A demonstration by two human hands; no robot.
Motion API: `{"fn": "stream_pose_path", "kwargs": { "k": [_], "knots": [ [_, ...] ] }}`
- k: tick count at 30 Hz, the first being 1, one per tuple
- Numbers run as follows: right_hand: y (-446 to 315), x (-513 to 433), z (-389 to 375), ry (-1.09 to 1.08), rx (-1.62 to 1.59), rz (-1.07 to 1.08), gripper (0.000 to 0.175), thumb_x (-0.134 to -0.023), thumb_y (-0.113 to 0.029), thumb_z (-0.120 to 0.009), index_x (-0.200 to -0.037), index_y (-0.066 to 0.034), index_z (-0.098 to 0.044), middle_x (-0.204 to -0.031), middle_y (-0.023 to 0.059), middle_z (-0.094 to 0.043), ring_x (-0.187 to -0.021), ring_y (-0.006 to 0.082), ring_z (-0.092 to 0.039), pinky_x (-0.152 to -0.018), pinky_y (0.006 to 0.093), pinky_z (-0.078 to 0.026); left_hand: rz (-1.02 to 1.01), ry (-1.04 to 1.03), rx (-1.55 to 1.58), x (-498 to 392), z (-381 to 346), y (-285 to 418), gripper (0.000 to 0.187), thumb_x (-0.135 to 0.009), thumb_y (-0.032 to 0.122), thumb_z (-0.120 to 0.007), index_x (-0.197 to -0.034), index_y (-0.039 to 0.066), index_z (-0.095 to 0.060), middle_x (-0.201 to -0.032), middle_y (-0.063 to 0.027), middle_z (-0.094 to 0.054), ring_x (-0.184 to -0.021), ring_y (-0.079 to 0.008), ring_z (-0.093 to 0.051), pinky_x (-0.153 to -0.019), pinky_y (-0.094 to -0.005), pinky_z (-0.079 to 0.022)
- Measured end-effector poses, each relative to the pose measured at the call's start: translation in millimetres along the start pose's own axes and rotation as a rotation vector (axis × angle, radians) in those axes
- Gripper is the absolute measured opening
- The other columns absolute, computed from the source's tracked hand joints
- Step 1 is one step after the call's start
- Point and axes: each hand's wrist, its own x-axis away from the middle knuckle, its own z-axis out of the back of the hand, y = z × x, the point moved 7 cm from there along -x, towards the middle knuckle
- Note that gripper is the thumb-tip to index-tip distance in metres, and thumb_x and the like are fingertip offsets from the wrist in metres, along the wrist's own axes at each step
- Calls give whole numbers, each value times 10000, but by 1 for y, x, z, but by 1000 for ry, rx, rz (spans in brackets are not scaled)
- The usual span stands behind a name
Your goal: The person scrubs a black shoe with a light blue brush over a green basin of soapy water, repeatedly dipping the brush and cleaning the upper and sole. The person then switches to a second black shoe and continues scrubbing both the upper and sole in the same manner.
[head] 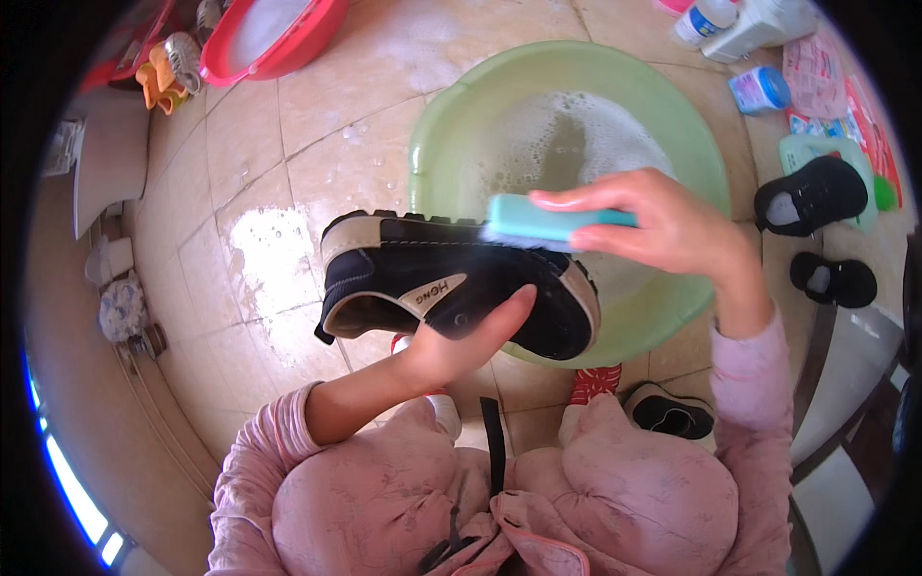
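Observation:
A black shoe with beige trim (pixel 497 288) lies on its side in the air, its opening turned towards me and its tread away. My left hand (pixel 468 345) grips it at the opening, with the thumb along the upper and the other fingers hidden. My right hand (pixel 648 223) holds a turquoise scrubbing brush (pixel 540 216) by its handle, bristles down on the edge of the shoe's sole. Beneath the toe end and the brush stands a large green plastic basin (pixel 706 144) holding cloudy, foamy water (pixel 598 137).
A red basin (pixel 317 36) with suds stands at the upper left, beside orange footwear (pixel 162 75). Black shoes (pixel 814 194), bottles and a blue-lidded tub (pixel 760 90) are at the right. Another black shoe (pixel 670 414) lies near my foot. Wet patches shine on the tiled floor (pixel 266 252).

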Motion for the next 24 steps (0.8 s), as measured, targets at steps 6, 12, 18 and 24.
{"fn": "stream_pose_path", "kwargs": {
  "k": [6, 12, 18, 24],
  "knots": [
    [-17, -45, -29, 26, 29, 20, 444, -912, -123, -681, -1351, -110, -623, -1290, 109, -668, -1115, 250, -671, -983, 347, -495, -39, 65, 153, -3, 3, -1, 150, -943, 95, -648, -1073, 21, -662, -944, -45, -667, -822, -140, -614, -706, -310, -514],
    [4, -22, -12, -110, -165, -55, 435, -900, -111, -696, -1328, -72, -626, -1319, 115, -649, -1192, 245, -643, -1038, 339, -465, 10, -7, 104, -2, 5, -5, 165, -924, 101, -676, -1067, 19, -667, -899, -46, -674, -797, -137, -620, -715, -311, -520],
    [-22, -75, -32, 92, -146, 157, 412, -900, -121, -698, -1308, -87, -654, -1275, 138, -674, -1191, 239, -642, -1047, 371, -461, 54, -6, 128, -6, 6, -1, 200, -943, 113, -645, -1114, 10, -654, -966, -74, -675, -874, -154, -624, -778, -319, -518],
    [-8, -48, -29, -89, -179, 70, 415, -916, -193, -702, -1319, -109, -650, -1296, 138, -661, -1158, 272, -648, -997, 366, -472, -97, 55, 132, -4, 6, 5, 238, -927, 84, -659, -1153, 11, -641, -990, -70, -666, -876, -160, -619, -780, -322, -523]
  ]
}}
